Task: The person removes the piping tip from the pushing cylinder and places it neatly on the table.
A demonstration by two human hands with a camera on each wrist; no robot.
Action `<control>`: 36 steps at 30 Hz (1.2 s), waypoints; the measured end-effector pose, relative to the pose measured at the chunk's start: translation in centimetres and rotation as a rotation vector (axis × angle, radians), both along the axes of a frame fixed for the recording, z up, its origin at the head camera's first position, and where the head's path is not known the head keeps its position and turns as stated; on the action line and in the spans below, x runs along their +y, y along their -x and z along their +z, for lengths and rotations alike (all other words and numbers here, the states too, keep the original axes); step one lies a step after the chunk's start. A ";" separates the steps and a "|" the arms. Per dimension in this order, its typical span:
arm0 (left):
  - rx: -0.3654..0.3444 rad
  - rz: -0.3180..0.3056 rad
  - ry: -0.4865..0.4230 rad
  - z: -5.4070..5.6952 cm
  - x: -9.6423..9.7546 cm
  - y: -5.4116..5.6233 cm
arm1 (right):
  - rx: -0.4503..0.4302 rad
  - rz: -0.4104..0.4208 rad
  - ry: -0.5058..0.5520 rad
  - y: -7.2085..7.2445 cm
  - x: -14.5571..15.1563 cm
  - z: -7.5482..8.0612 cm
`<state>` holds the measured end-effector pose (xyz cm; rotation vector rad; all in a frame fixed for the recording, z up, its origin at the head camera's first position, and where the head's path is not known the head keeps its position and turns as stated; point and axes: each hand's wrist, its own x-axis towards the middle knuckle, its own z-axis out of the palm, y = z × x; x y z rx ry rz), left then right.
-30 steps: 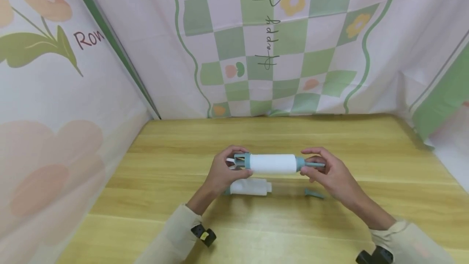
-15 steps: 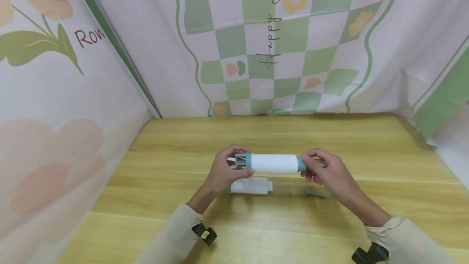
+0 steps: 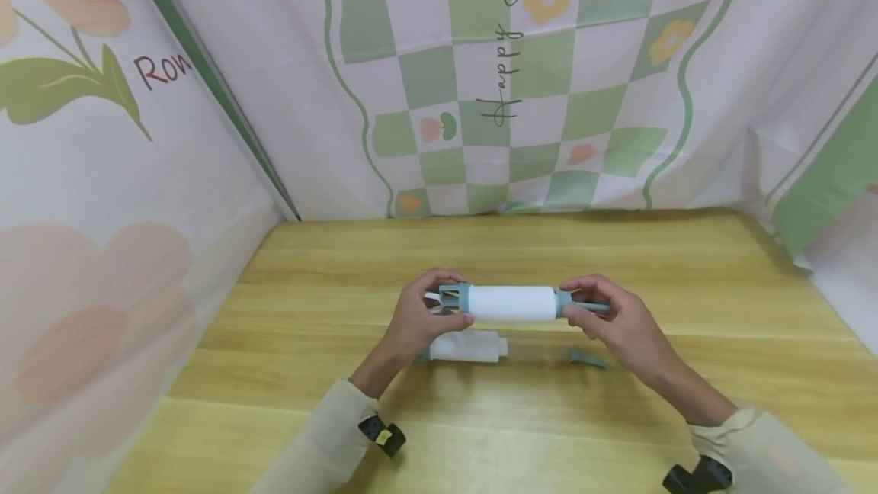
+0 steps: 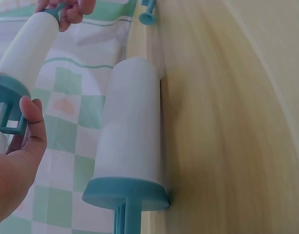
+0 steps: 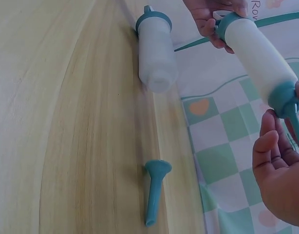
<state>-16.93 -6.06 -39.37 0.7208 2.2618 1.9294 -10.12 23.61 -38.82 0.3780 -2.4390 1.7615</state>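
A white tube with teal ends [image 3: 511,303] [image 4: 27,53] [image 5: 259,53] is held level above the wooden table [image 3: 480,433]. My left hand [image 3: 425,311] grips its teal plunger end [image 4: 8,105]. My right hand [image 3: 597,311] pinches the teal nozzle end [image 5: 286,97]. Under it a second white tube with a teal base [image 3: 466,347] [image 4: 130,136] [image 5: 157,48] lies on the table. A loose teal nozzle [image 3: 586,360] [image 5: 154,192] lies to the right of that tube, near my right hand.
Cloth walls with a green and pink check pattern [image 3: 494,75] and flower prints [image 3: 82,174] close in the table at the back and both sides. Bare wood stretches in front of and behind the hands.
The right hand's fingers have shifted on the nozzle end, spreading a little after closing in. The held tube stays in nearly the same place, and the camera has moved slightly.
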 end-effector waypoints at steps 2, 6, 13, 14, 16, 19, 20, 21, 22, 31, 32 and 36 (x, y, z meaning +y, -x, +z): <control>0.002 -0.002 0.000 0.0 0.0 0.0 | -0.006 -0.012 0.004 0.0 0.0 0.0; 0.009 -0.013 -0.001 -0.1 0.1 0.0 | -0.031 -0.073 0.021 0.1 0.0 0.1; 0.022 -0.026 0.006 -0.1 0.2 0.0 | -0.131 -0.106 0.070 0.1 0.2 0.4; 0.022 -0.026 0.006 -0.1 0.2 0.0 | -0.139 -0.098 0.071 0.1 0.1 0.4; 0.021 -0.026 0.008 -0.1 0.2 0.0 | -0.146 -0.079 0.072 0.0 0.1 0.4; 0.017 -0.024 0.009 -0.1 0.1 -0.1 | -0.130 -0.051 0.068 0.0 0.1 0.3; 0.014 -0.024 0.008 -0.1 0.1 -0.1 | -0.115 -0.045 0.063 0.0 0.0 0.3; 0.011 -0.022 0.008 -0.1 0.1 -0.1 | -0.098 -0.039 0.056 0.0 0.0 0.3; 0.007 -0.021 0.005 -0.2 0.0 0.0 | -0.077 -0.036 0.047 0.0 0.1 0.2; -0.014 -0.020 0.001 -0.1 -0.1 0.0 | 0.035 -0.012 0.047 -0.3 0.6 -0.4; -0.013 -0.020 -0.001 -0.1 -0.1 0.0 | 0.037 -0.005 0.055 -0.3 0.6 -0.4; -0.014 -0.027 -0.014 -0.1 -0.1 -0.2 | 0.036 0.002 0.089 -0.4 0.4 -0.3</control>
